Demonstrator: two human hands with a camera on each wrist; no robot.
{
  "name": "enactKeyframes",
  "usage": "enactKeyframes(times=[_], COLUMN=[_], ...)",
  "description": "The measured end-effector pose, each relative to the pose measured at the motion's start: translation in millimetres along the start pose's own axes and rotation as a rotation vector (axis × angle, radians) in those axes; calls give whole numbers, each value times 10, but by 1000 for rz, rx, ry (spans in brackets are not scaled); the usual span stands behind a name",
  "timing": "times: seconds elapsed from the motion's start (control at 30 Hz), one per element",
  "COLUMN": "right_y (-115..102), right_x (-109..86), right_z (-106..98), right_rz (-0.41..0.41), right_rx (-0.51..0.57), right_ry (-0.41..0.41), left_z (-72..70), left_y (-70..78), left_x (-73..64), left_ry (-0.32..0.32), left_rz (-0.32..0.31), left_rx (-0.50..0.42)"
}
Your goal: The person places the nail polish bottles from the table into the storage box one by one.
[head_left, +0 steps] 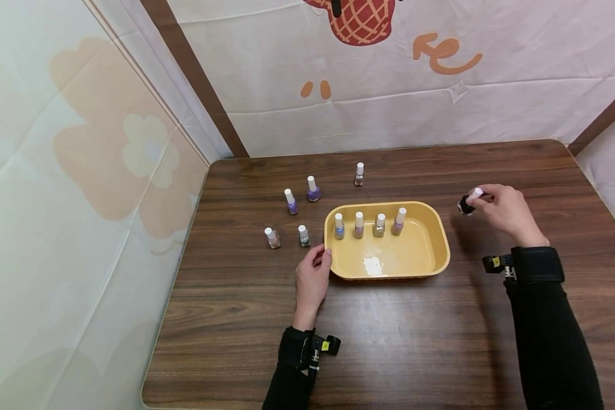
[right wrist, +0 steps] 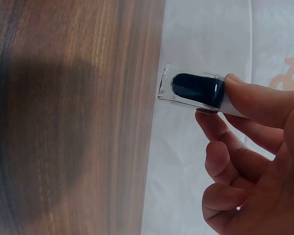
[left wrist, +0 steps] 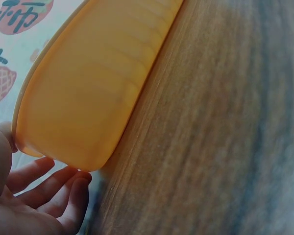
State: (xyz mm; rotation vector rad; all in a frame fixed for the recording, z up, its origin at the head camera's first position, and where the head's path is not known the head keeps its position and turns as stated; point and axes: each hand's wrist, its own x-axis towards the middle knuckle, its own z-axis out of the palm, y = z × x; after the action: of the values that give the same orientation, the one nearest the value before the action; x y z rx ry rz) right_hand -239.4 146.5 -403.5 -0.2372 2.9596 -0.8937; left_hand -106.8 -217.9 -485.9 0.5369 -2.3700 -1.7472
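Note:
My right hand (head_left: 509, 213) pinches a dark nail polish bottle (right wrist: 196, 90) by its white cap, right of the yellow tray (head_left: 389, 269). In the right wrist view, the bottle hangs clear of the tabletop, its glass base pointing away from the fingers. At the tray's near left corner, my left hand (head_left: 312, 279) holds the rim, thumb on top and fingers against the outer wall (left wrist: 83, 98). Inside the tray, several nail polish bottles stand in a row along the far side, from a blue one (head_left: 340, 230) to a mauve one (head_left: 398, 225).
Left of the tray are two purple bottles (head_left: 314, 192), a pinkish bottle (head_left: 273, 239) and a glittery grey bottle (head_left: 304, 237). Behind it stands a clear-looking bottle (head_left: 359, 175). The wooden table (head_left: 225, 319) meets a printed cloth wall (head_left: 266, 131) at the back.

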Motion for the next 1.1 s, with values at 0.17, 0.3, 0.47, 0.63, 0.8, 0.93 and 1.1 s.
enactKeyframes(times=[0.17, 0.3, 0.47, 0.63, 0.8, 0.93, 1.1], right_y=[-47, -79, -114, -144, -184, -212, -252], right_x=[-4, -3, -5, -8, -13, -17, -20], right_z=[-11, -21, -33, -37, -29, -26, -37], right_rz=[-14, -27, -38, -32, -47, -66, -81], right_rx=[6, 9, 13, 19, 23, 23, 23], right_ry=[4, 13, 16, 15, 27, 40, 48], left_z=[2, 5, 5, -7, -8, -2, 0], left_y=[-7, -13, -14, -13, -13, -13, -8], left_x=[0, 1, 3, 3, 1, 1, 4], left_ry=[1, 5, 3, -1, -2, 1, 2], left_rz=[3, 4, 5, 5, 3, 8, 5], left_rx=[2, 4, 1, 1, 1, -1, -3])
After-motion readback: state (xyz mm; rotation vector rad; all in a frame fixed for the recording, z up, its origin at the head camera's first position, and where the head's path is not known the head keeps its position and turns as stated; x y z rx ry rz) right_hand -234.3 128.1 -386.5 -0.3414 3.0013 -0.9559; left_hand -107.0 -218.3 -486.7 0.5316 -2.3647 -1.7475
